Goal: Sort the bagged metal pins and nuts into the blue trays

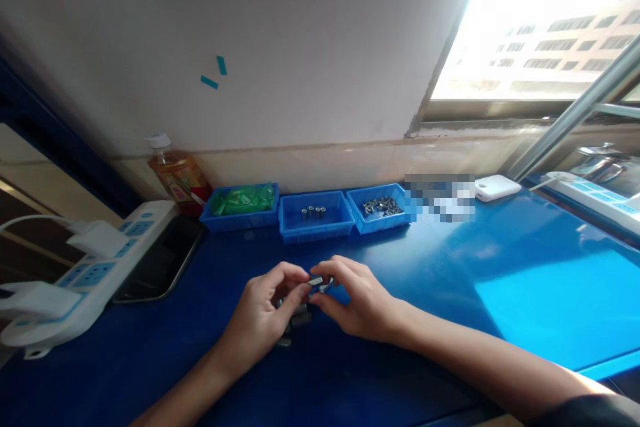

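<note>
In front of me, above the blue tabletop, both hands meet. My left hand pinches a small silver metal piece between thumb and fingertips. At its other side, my right hand has thumb and index finger curled around a small shiny metal part. Whether the two pieces are joined I cannot tell. Below my left hand, a few metal cylinders lie on the table, partly hidden by the fingers. Behind the hands, a blue bin holds several small metal cylinders standing upright.
A bin with a green plastic bag stands left, one with dark metal pieces right. At left are a bottle, a phone and a power strip. A white device and another power strip sit at right.
</note>
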Motion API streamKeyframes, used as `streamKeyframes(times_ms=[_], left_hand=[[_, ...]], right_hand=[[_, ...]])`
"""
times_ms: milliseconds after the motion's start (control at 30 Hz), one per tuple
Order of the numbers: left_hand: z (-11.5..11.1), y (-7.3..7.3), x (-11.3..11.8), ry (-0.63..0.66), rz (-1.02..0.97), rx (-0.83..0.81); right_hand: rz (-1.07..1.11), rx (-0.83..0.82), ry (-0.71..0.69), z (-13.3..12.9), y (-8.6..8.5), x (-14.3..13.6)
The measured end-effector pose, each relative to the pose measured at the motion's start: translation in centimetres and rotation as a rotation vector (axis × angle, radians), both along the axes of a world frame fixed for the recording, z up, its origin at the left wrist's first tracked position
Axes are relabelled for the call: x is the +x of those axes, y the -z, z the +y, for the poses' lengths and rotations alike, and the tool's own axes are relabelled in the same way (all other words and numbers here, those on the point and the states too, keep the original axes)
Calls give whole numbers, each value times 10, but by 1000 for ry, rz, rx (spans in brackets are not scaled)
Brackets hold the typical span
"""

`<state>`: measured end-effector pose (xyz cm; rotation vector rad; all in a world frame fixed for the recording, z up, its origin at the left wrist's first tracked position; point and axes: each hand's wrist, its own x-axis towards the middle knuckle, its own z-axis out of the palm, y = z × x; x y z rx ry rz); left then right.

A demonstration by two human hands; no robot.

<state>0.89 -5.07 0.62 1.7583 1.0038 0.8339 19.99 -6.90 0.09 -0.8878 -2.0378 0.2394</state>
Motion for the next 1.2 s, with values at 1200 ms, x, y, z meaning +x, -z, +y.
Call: streamKeyframes(times_ms=[1200], left_hand=[[16,-3,-17,244,461,380]], right_hand=[[-863,-360,269,145,-44,28]])
